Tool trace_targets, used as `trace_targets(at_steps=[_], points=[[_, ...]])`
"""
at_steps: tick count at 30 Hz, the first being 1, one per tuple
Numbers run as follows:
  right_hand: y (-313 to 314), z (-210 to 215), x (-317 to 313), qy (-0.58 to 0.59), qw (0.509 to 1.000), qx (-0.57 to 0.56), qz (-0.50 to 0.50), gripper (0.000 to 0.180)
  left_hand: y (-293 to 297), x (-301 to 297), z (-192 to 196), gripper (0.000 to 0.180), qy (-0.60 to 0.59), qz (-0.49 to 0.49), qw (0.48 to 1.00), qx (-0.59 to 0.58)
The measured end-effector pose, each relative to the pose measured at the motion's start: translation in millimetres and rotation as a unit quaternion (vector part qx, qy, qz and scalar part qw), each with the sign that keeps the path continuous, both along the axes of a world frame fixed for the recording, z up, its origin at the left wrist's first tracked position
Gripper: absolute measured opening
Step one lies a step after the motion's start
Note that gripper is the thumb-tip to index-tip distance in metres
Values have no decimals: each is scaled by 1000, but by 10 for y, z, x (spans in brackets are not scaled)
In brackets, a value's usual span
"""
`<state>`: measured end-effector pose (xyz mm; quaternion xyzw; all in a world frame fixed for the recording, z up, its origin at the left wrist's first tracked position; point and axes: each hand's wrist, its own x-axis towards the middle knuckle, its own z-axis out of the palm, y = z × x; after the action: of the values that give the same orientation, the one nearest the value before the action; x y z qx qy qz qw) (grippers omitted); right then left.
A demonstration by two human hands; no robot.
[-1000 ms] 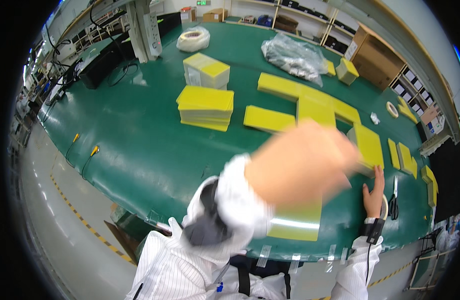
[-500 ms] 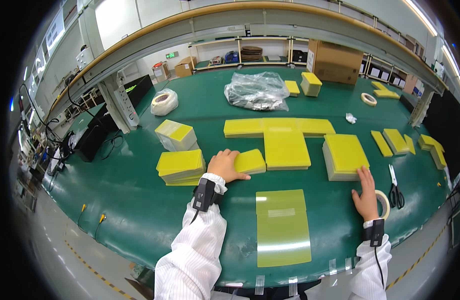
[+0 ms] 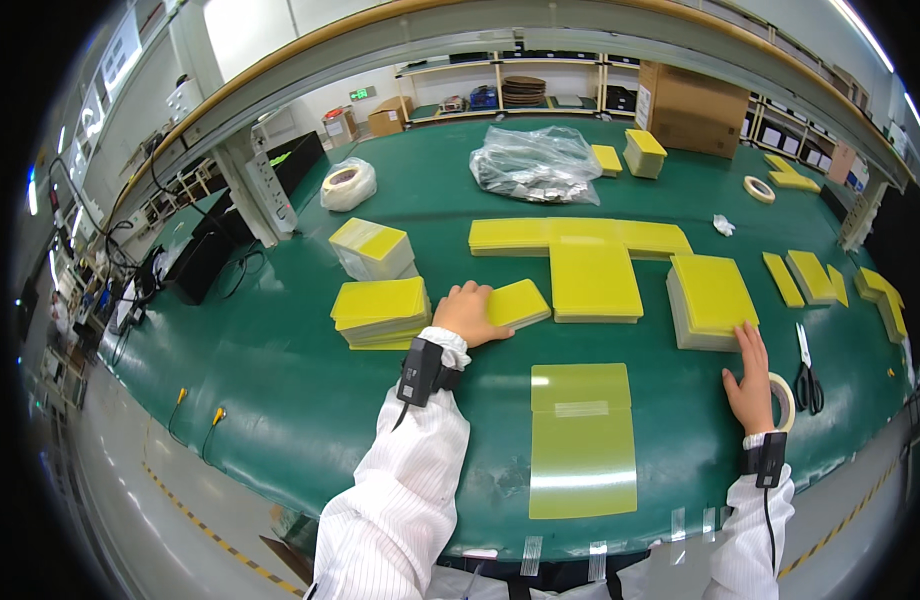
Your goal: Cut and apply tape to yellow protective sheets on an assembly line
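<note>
A long green bench (image 3: 280,370) curves through a workshop, with shelving and cardboard boxes along the far wall. The left hand (image 3: 467,313) rests on the near end of a small stack of yellow sheets (image 3: 517,303), fingers curled loosely over its edge rather than clamped; that stack sits mid-bench, just beside a bigger yellow stack (image 3: 381,311) to its left. The right hand (image 3: 749,378) lies flat with fingers spread, touching the near corner of another yellow stack (image 3: 712,298) and a roll of tape (image 3: 782,397). With so light a hold, the top sheets could slide or fan out if the hand pushes sideways, and the spread right hand could nudge its stack out of square. Counted: one long pale sheet (image 3: 582,438) at the front edge, one pair of scissors (image 3: 806,367), three tape rolls, one crumpled clear bag (image 3: 537,163), and roughly a dozen yellow stacks, the far ones hard to separate.
</note>
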<state>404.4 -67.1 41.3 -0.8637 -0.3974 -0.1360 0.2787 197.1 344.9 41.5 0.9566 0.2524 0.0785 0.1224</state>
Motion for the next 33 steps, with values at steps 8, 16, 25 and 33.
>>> trace_targets(at_steps=[8, 16, 25, 33], points=[[-6, 36, -21, -2, 1000, -2, 1, 69, -392, 256, -52, 72, 19, 246, 967, 57], [90, -48, 49, -25, 999, -4, 24, 70, -300, 273, -170, 69, 30, 278, 958, 67], [-236, -447, 454, -55, 996, 14, 71, 77, -130, 164, -136, 69, -34, 150, 988, 23], [-12, 102, -146, -50, 996, -26, 65, 59, -112, 58, -91, 75, -21, 115, 993, -30]])
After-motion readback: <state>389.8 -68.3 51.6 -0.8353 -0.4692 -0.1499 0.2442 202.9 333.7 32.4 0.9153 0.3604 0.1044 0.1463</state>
